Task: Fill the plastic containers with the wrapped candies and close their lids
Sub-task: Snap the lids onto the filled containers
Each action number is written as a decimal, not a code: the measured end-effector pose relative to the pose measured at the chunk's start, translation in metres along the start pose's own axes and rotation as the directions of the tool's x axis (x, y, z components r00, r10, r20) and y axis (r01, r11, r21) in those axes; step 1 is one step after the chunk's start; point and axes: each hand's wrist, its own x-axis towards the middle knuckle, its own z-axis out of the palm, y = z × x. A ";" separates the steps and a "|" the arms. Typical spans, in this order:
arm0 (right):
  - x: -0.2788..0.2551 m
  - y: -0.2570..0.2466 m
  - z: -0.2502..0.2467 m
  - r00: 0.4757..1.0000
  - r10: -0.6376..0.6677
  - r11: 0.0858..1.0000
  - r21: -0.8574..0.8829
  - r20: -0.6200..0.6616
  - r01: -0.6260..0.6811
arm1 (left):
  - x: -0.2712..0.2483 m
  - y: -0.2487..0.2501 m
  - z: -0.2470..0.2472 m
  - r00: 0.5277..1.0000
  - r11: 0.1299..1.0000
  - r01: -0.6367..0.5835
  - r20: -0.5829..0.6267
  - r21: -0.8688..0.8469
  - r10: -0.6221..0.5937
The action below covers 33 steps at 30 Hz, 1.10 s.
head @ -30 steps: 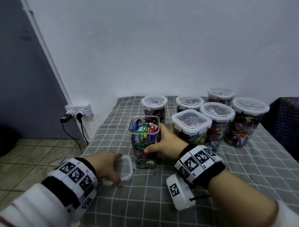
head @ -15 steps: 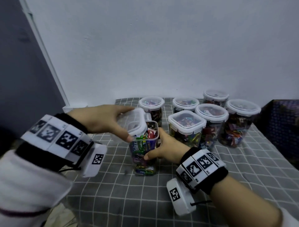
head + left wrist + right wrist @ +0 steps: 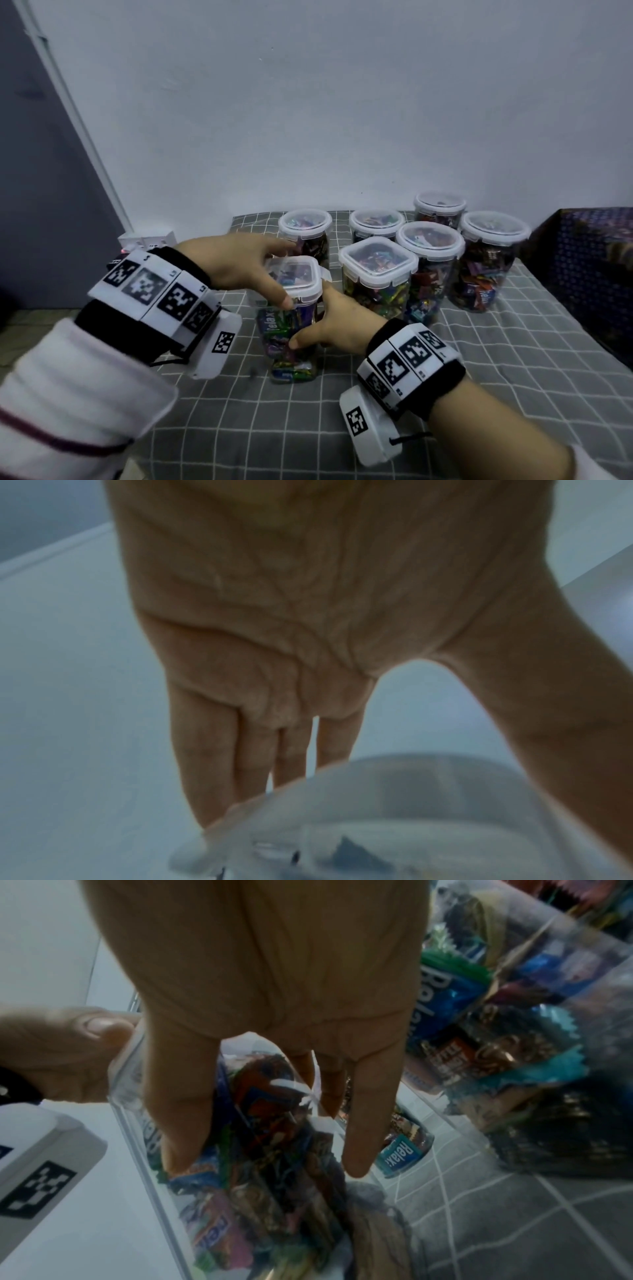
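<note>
Left hand reaches in from the left and holds the square clear lid by its edges, thumb on the near rim and fingers stretched over the far side, so the lid sits on the mouth of the tall square container. From the left wrist view the palm is spread wide above the lid, with the fingers running down behind its far edge; the view is blurred, so whether the lid is fully seated cannot be told.

Directly under that lid the container stands upright on the grey checked cloth, packed with wrapped candies. Right hand clasps the container's right wall, thumb across the front face and fingers round the far side. In the right wrist view its fingers lie flat against the clear wall, through which the wrappers show.

Just right of that hand stands a closed square container, and behind and beside it are five round containers, all lidded and full of candies, grouped close together near the wall. A dark patterned object sits at the far right edge.
</note>
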 end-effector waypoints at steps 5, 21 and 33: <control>0.002 0.001 0.001 1.000 -0.013 1.000 0.003 -0.002 0.013 | -0.006 -0.003 0.006 0.999 0.999 -0.004 -0.041 0.046 0.006; 0.002 0.003 0.003 1.000 0.024 0.999 0.034 0.002 -0.024 | -0.037 -0.015 0.042 0.837 0.854 -0.170 -0.386 0.492 0.388; -0.002 0.001 0.002 1.000 -0.011 0.998 0.059 -0.006 0.012 | -0.044 -0.021 0.066 0.738 0.885 -0.274 -0.508 0.376 0.444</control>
